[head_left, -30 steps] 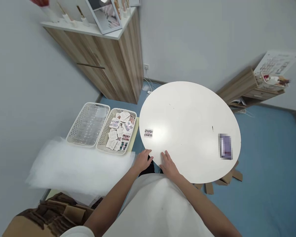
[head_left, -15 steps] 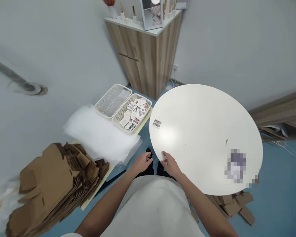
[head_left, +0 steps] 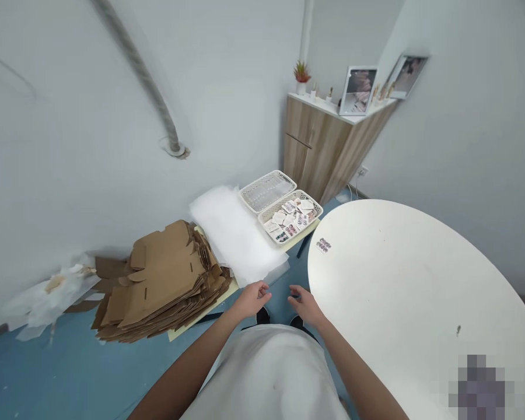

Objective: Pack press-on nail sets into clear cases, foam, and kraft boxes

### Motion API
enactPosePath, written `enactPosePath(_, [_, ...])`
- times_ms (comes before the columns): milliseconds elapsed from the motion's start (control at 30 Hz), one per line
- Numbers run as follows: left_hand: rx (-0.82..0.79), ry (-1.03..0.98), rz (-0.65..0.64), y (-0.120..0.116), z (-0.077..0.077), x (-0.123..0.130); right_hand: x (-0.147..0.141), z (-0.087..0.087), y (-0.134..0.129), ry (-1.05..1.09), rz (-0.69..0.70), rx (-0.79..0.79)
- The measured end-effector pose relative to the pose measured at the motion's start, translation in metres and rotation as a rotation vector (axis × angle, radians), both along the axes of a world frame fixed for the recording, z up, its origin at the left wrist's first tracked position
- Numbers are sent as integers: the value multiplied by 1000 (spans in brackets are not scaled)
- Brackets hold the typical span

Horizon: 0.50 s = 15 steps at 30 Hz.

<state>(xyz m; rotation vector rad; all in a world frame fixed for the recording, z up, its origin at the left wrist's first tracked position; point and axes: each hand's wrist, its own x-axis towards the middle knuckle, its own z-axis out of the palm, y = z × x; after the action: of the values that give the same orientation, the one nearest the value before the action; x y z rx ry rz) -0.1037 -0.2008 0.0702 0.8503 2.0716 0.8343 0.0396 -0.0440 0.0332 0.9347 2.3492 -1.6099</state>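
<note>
My left hand (head_left: 252,298) hangs in the air near the front corner of a white foam sheet stack (head_left: 240,239), fingers slightly curled and apart, holding nothing. My right hand (head_left: 305,304) is beside the left edge of the white round table (head_left: 389,262), also empty with fingers apart. On that table's left side lies a small card of patterned nail pieces (head_left: 323,245). Beyond my hands, a white basket (head_left: 266,224) holds many such cards. Next to it is another white basket (head_left: 244,198) with clear plastic pieces inside.
Flattened brown cardboard boxes (head_left: 161,280) are piled at the left, beside crumpled white wrapping (head_left: 55,291). A wooden cabinet (head_left: 319,146) with picture frames and a plant stands in the corner. A blurred patch covers something at the lower right.
The view has turned left, so the cardboard and baskets appear further right. My right hand no longer overlaps the round table's edge. Both hands remain empty.
</note>
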Motion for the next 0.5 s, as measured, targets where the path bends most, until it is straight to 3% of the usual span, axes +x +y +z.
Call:
enactPosePath(167, [69, 48, 70, -17, -6, -28, -41, 15, -6, 74, 17, 46])
enactPosePath(500, [210, 43, 135, 5, 28, -74, -106, 44, 6, 153, 100, 103])
